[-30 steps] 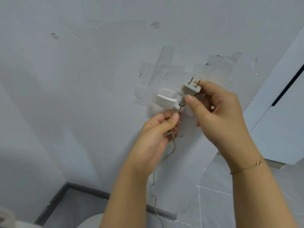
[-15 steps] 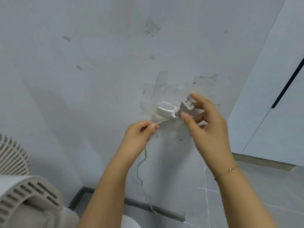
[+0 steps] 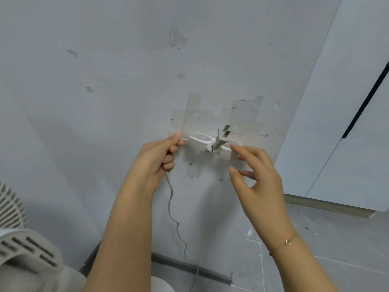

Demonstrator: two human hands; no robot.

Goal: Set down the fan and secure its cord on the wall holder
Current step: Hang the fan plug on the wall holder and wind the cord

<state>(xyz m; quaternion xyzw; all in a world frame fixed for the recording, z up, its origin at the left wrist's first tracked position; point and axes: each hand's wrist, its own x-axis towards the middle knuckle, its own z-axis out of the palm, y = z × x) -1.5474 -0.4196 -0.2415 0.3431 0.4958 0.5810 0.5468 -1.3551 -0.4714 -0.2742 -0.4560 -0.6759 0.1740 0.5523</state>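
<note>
A white wall holder [image 3: 200,141] is taped to the grey wall with clear tape. The fan's plug [image 3: 221,142] sits in the holder's middle notch, its two metal prongs pointing up. My left hand [image 3: 156,163] pinches the thin white cord [image 3: 171,199] just left of the holder; the cord hangs down in waves toward the floor. My right hand [image 3: 255,178] hovers just right of the holder, fingers spread and holding nothing, fingertips near its right end. The white fan [image 3: 19,249] stands at the lower left, partly out of frame.
A white cabinet door [image 3: 347,123] with a dark vertical handle stands to the right. A dark baseboard [image 3: 189,268] runs along the wall's foot above the grey tiled floor [image 3: 315,249]. The fan's round base [image 3: 162,285] shows at the bottom edge.
My right hand let go of the plug, which now rests in the holder. My left hand moved up and left along the cord, pulling it sideways.
</note>
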